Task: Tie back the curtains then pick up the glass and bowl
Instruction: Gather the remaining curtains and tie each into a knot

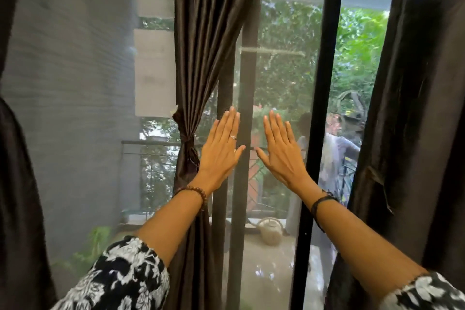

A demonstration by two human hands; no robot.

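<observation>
Head view: we see 2 hands raised flat before a window frame [241, 158], backs toward us.
Left hand [221, 148]: fingers straight and together, holding nothing, just right of the tied curtain.
Right hand [281, 151]: fingers straight, slightly spread, holding nothing, right of the frame.
Tied curtain [201, 58]: left of the frame, gathered and cinched by a tie [185, 140] at about hand height.
Right curtain [415, 133]: well right of the frame, hanging; we cannot tell whether it is tied.
Far-left curtain [17, 184]: at the picture's left edge, also unclear.
Glass and bowl: not in view; we cannot say where they stand.
Stage: we judge 1 curtain done, pickup not begun.
Risk: if the right curtain is loose and we turn away, the tying is left incomplete.
Risk: the tie looks thin; a brush from the left forearm could loosen it.
Risk: 2 items, 2 hands; a hurried 1-handed grab could drop the glass.
</observation>
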